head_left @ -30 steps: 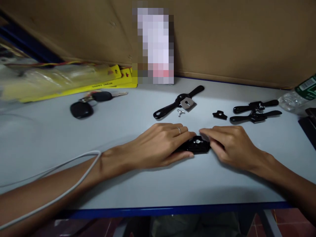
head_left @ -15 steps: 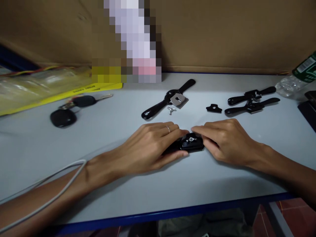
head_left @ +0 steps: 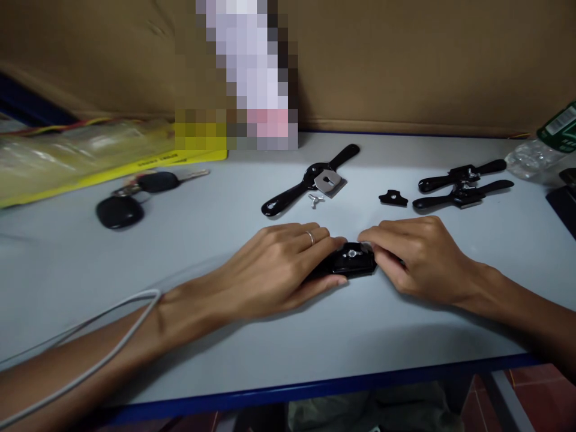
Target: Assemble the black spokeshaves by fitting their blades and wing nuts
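Observation:
A black spokeshave [head_left: 353, 264] lies in front of me on the table, a silver wing screw on its middle. My left hand [head_left: 283, 264] is closed around its left handle, thumb along the near side. My right hand [head_left: 416, 258] grips its right end with bent fingers, hiding the right handle. Beyond my hands is a second spokeshave [head_left: 288, 198], taken apart, with its steel blade [head_left: 330, 182] resting against it. A loose wing screw [head_left: 315, 200] sits just in front. Farther right is a small black cap plate [head_left: 393, 198].
Two more spokeshaves [head_left: 463, 198] lie at the right, near a plastic bottle [head_left: 558, 129]. Keys with a black fob [head_left: 119, 212] are at the left, before a yellow-edged plastic package [head_left: 135, 162]. A white cable [head_left: 135, 327] crosses my left forearm. Cardboard [head_left: 427, 66] stands behind the table.
My right fingertips have slid slightly to the right along the spokeshave's far edge. My left hand keeps its hold. The whole view has shifted a little.

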The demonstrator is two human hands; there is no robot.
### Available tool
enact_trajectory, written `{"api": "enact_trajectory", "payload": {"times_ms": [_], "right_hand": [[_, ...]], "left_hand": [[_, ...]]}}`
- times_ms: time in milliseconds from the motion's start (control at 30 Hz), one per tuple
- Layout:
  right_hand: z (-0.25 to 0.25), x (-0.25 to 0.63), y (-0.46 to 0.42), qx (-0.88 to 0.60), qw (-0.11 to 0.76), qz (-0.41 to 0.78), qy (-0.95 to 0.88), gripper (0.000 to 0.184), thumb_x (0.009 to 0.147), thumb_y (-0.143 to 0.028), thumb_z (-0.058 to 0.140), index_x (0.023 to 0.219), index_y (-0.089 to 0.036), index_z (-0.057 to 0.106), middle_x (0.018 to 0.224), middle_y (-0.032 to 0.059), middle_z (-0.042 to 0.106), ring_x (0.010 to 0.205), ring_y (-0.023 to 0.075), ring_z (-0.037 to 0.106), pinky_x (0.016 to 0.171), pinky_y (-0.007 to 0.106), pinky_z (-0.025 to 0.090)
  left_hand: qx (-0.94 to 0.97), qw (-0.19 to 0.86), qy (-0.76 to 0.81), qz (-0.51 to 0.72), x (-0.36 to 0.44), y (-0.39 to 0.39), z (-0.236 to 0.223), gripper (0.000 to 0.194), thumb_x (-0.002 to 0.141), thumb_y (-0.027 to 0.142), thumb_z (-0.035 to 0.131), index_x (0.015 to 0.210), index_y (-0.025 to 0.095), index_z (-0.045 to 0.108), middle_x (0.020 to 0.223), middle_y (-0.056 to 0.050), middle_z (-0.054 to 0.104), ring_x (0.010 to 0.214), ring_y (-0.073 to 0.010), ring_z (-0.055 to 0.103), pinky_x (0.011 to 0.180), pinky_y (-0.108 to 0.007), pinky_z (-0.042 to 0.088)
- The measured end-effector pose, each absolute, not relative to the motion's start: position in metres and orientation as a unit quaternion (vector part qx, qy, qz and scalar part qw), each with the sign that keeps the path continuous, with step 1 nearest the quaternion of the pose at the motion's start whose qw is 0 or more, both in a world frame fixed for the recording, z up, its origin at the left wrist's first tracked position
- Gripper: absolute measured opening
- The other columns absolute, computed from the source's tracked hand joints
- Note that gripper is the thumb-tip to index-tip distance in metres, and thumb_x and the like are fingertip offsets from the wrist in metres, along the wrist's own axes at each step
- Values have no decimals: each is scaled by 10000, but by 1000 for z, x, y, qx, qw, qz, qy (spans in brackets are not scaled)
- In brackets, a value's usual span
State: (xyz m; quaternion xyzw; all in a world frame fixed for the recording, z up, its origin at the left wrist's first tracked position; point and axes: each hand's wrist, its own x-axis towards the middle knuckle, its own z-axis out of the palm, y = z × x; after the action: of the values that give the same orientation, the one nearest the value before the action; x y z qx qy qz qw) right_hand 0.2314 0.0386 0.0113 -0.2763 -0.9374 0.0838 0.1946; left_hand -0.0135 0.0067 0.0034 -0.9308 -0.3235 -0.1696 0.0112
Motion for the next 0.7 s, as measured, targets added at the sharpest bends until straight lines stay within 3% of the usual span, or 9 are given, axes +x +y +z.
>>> {"api": "enact_trajectory", "payload": {"times_ms": [200,700], "right_hand": [[11,232,39,-298,190,83,-932,289,910,-106,448,856,-120,732,743,49,714,625,147,601,569,296,318],[11,232,38,-283,185,72,-938,353,900,-98,440,996,-119,779,728,38,712,603,152,585,552,304,283]], "left_hand": [[-931,66,-331,-139,-10,3,7,427,1097,441,341,871,165,576,740,-18,594,588,-154,531,546,-280,417],[-945,62,-289,-137,-15,7,7,335,1081,365,402,858,183,574,756,-15,568,595,-180,526,564,-320,440]]}}
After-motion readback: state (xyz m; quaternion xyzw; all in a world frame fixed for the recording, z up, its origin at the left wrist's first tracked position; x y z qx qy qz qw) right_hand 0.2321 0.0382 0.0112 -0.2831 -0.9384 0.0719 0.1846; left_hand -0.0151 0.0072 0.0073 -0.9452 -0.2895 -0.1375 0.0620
